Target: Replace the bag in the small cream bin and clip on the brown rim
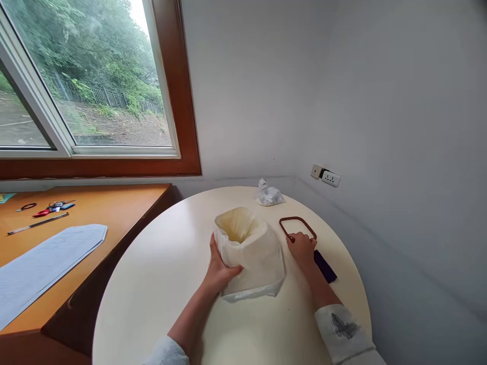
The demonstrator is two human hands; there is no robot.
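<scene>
A small bin lined with a whitish plastic bag (258, 253) stands on the round table, its mouth facing up. The bag's edge is folded over the rim, and its loose part hangs down the outside to the tabletop. My left hand (219, 268) is wrapped round the bin's left side, thumb across the front. To the right, my right hand (302, 248) has its fingers closed on the near side of a brown rounded-square ring (299, 218). A dark flat piece (325, 267) lies beside my right wrist, partly hidden by the forearm.
A knotted white plastic bag (269, 194) sits at the back of the round cream table (152, 268). On the wooden desk (125, 203) at left lie papers (49, 268), a pen (38, 223) and keys (57, 206). Wall sockets (330, 178) are at right.
</scene>
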